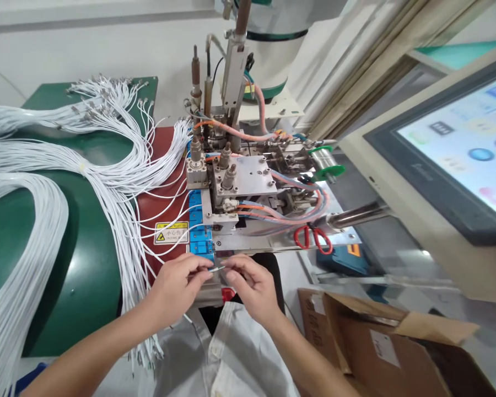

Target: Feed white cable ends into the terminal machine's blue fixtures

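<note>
Between my fingertips is the end of a thin white cable (pixel 217 269), with fine wire ends showing at its tip. My left hand (pixel 179 286) pinches the cable from the left. On the right, the thumb and fingers of my right hand (pixel 252 281) close on the small wire ends. Just beyond my hands is a row of blue cable holders (pixel 200 242) on the machine's near side. Several white cables run into these holders from a large bundle of white cables (pixel 107 204) on the left.
A metal machine (pixel 248 176) with orange and blue hoses stands ahead. Red-handled scissors (pixel 313 238) and a wire spool (pixel 324 162) are on its right. A touchscreen panel (pixel 446 138) juts in at right, above an open cardboard box (pixel 372 342). The green table (pixel 91 264) lies left.
</note>
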{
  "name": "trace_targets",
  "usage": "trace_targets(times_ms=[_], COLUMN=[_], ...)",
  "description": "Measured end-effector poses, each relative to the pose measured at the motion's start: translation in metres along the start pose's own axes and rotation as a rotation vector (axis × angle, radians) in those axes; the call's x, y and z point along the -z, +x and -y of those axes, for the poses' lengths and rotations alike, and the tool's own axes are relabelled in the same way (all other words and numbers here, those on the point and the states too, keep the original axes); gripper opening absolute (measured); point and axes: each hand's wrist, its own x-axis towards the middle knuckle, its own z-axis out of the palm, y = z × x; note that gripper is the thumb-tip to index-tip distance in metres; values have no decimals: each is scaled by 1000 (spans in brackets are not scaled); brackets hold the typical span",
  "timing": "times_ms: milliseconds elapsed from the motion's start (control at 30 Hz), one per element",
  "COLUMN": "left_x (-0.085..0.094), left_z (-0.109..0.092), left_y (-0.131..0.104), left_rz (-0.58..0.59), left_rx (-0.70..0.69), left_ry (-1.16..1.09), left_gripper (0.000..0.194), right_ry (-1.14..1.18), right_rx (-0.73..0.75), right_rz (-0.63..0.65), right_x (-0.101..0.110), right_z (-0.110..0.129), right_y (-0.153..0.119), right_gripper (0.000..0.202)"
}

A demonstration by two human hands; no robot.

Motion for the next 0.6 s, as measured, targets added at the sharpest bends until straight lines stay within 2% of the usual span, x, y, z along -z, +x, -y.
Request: trace_targets(times_ms=[133, 233, 367, 500, 600], left_x=[-6, -7, -12, -16, -15], left_z=[-1, -3, -4, -2, -2], left_y=[4, 7, 7, 6, 7], left_rz=[-48, -84, -168, -198, -137], left_rx=[-21, -55, -4, 15, 30], left_ry=[-25, -47, -90, -102, -85], left_gripper=[24, 16, 13, 11, 12], right_ry=[-94, -23, 86, -50, -186], right_rx=[20, -41, -91, 0, 107], right_rz=[-25, -67, -147, -144, -88], right_x=[-6, -12, -21, -20, -14], right_z=[11, 12, 5, 7, 13], right_y=[9, 11, 7, 7, 12], right_gripper=[11, 13, 10, 9, 10])
